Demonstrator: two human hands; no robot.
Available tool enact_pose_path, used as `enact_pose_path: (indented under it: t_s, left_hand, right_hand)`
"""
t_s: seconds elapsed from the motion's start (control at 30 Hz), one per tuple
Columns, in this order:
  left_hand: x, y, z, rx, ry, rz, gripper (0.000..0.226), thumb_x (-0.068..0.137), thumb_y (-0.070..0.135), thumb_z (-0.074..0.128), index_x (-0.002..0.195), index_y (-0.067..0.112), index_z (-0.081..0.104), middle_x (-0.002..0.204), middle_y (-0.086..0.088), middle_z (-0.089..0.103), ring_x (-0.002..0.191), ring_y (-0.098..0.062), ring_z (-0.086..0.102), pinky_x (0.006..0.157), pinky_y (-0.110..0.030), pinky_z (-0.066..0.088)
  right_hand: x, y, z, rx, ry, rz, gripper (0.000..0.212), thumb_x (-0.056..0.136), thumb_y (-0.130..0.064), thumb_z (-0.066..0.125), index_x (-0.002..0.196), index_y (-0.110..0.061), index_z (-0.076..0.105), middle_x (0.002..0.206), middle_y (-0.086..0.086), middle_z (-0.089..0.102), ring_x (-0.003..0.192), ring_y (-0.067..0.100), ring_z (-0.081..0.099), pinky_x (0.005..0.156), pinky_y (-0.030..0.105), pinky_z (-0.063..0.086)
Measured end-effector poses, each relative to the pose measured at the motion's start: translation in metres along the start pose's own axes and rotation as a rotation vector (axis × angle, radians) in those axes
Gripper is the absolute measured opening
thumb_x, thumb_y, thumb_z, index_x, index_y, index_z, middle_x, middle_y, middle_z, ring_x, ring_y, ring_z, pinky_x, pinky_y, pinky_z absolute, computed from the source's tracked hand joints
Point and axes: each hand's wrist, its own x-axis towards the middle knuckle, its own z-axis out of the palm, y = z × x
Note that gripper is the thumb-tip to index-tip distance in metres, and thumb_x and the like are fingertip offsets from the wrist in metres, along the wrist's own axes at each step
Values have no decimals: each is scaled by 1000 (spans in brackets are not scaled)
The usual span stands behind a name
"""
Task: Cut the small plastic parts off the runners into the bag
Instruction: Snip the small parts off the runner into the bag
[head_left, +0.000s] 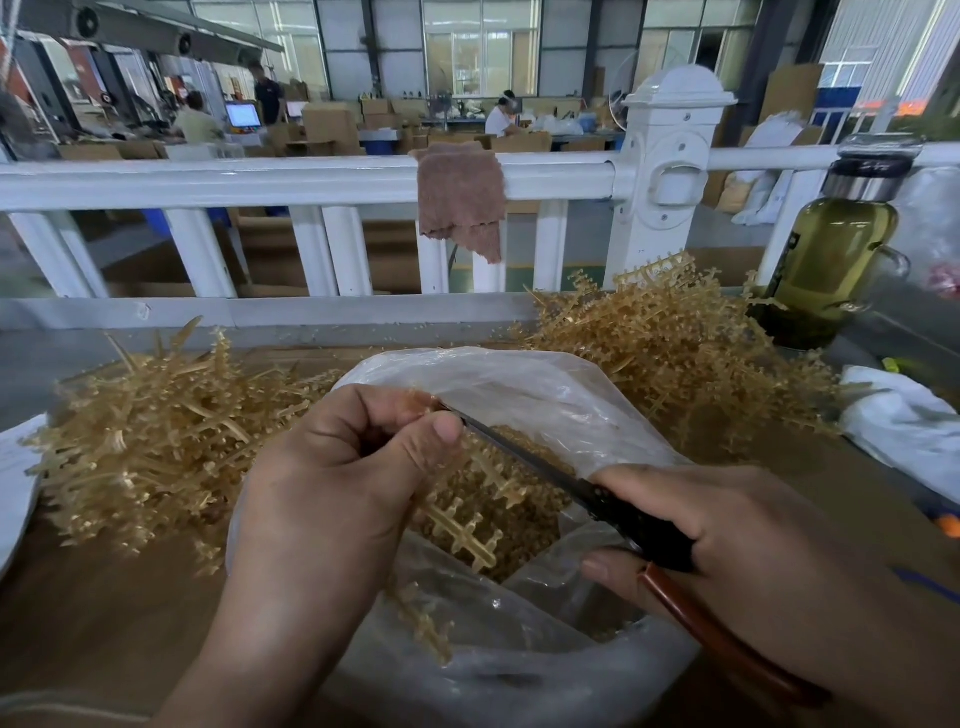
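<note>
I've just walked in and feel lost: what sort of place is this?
Probably a factory floor for plastic parts: heaps of tan runners lie on the bench, cardboard boxes fill the hall behind, and other workers sit at stations.

The camera sits on the person's head (a wide-angle lens) and looks forward and down. It is close above the left hand and right hand, facing a white railing.
</note>
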Motion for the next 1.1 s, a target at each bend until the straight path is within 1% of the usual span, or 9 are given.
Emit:
enact_pose_path:
  t_s: [0.07,0.2,0.27,0.4,0.5,0.67,0.83,0.97,1.1]
  left_hand:
    - [1,0,-1,-24,-13,0,43,50,55,92,80,29,77,78,2,78,69,-14,73,70,-34,54]
    - [1,-1,1,-29,-30,-16,39,53,61,82,77,31,77,78,1,78,82,-25,77,92,-55,56]
    - [0,0,2,-32,-43,-19,37,53,60,81,76,31,76,76,1,77,81,-26,76,92,-56,56]
    - [-1,0,1,-22,-86,-28,36,52,51,93,75,28,76,73,0,76,71,-16,74,79,-42,56]
    - [-2,-1,3,-43,-101,-31,29,58,49,83,74,26,75,71,-2,76,69,-13,72,76,-36,55]
    - [-4,0,5,-79,-126,-38,17,63,38,77,70,23,74,67,-4,74,59,-5,66,54,-14,51]
    - [-6,1,4,-58,-116,-43,15,64,38,76,70,24,75,66,-3,74,56,-5,64,51,-13,49]
    - [-6,0,3,-13,-112,-62,21,65,44,75,75,25,76,68,-4,74,57,-9,63,51,-16,50]
    - [-5,-3,5,5,-127,-148,14,72,38,78,73,24,76,66,-8,72,55,-11,59,44,-15,46]
  right_hand:
    - [1,0,1,3,5,2,32,84,-70,52,96,-40,58,72,-15,57,66,2,57,59,21,42]
    - [1,0,3,7,10,1,39,83,-73,47,99,-40,58,75,-15,58,68,2,58,60,25,44]
    - [0,1,3,3,20,-1,39,83,-74,46,101,-41,59,75,-16,59,68,1,58,61,25,46]
    - [1,0,4,18,31,-5,40,83,-74,47,101,-40,59,74,-16,60,67,1,58,58,25,45]
    - [1,1,6,6,27,-17,38,85,-72,47,98,-39,59,71,-15,57,65,2,57,56,26,44]
    - [-1,1,6,-24,43,-4,35,84,-70,48,92,-37,58,69,-15,56,64,2,57,55,25,42]
    - [-1,0,6,-28,56,-6,36,83,-65,50,83,-31,60,63,-13,54,59,4,55,49,25,39]
    - [-1,-4,3,-11,23,3,34,84,-62,50,77,-30,57,61,-13,53,57,4,54,48,18,34]
    - [1,-3,1,-24,-24,31,31,84,-57,57,74,-27,56,58,-10,53,57,8,54,48,23,34]
